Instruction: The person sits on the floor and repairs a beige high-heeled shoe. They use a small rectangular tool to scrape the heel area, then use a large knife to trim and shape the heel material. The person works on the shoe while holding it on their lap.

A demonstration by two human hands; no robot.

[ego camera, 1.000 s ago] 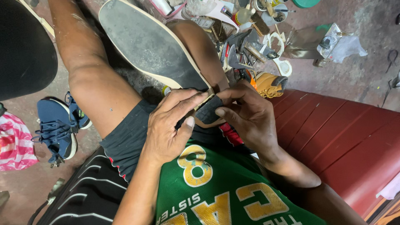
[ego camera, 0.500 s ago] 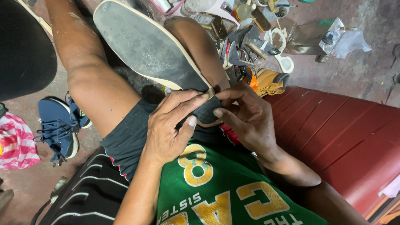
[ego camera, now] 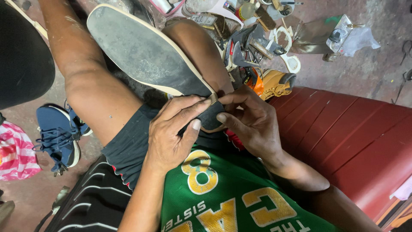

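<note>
1. Held sole-up across the lap: a shoe [ego camera: 146, 56] with a grey sole and a cream edge, toe pointing to about 10 o'clock, heel end down near the middle of the view, between the two bare knees.
2. Left hand [ego camera: 171, 133] at the heel from 7 o'clock, fingers pressed together and laid over the sole edge, thumb underneath, pinching the heel.
3. Right hand [ego camera: 253, 122] at the heel from 4 o'clock, fingertips curled in and pinching the same edge, just beside the left fingertips.
4. Judged as edge work at the heel, under way: cream rim sitting flush along the visible length toward the toe, heel part covered by fingers, so finished or not cannot be told.
5. No tool seen in either hand.
6. Lying around: a blue sneaker [ego camera: 58, 137] on the floor at 9 o'clock, a heap of tools [ego camera: 253, 43] at 1 o'clock, a tan boot [ego camera: 277, 81] beside a red bench [ego camera: 356, 137] at 3 o'clock.
</note>
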